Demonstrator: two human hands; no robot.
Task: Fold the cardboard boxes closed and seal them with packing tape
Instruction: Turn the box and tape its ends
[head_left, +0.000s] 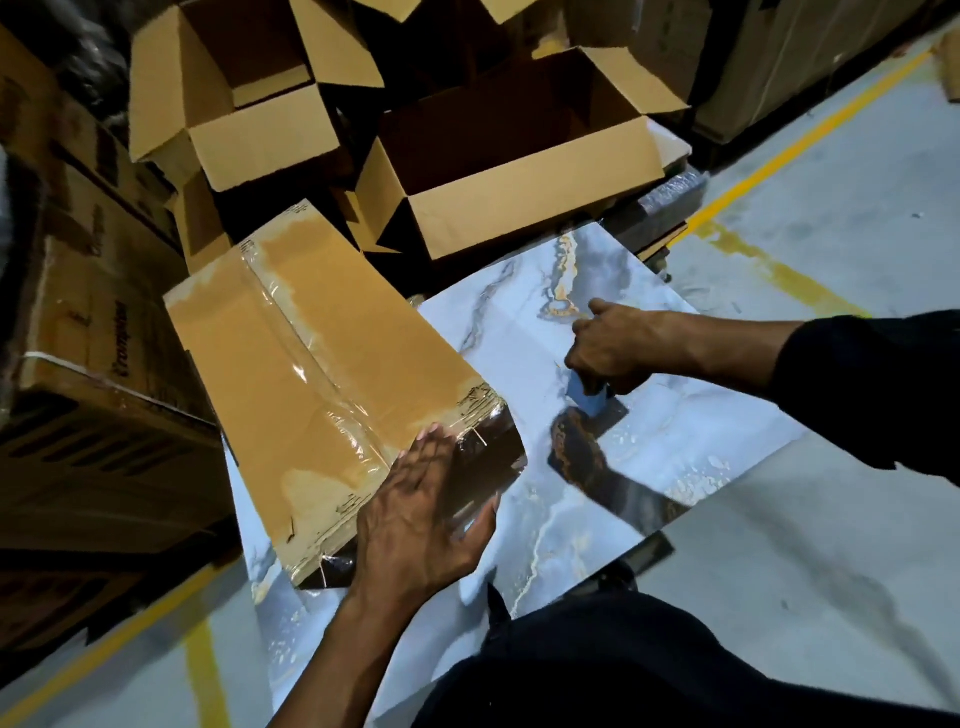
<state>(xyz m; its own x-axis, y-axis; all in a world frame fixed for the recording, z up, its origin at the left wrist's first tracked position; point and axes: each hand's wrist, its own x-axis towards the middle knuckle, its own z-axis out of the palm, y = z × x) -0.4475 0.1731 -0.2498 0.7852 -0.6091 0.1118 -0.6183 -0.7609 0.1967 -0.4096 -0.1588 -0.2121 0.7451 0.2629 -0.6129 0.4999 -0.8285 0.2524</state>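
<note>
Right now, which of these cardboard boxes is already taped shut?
The closed box under the left hand, on the marble-patterned tabletop: clear tape runs along its seam. The two boxes behind it stand with flaps open.

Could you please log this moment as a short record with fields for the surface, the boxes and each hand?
surface: marble-patterned board on the floor
taped box: closed cardboard box, clear tape along its top seam and over the near end
left hand: left hand with straight fingers pressing the tape on the near end of that box
right hand: right hand gripping a blue tool, its tip at the board; I cannot tell what kind of tool
open boxes: two open boxes behind, flaps up
</note>
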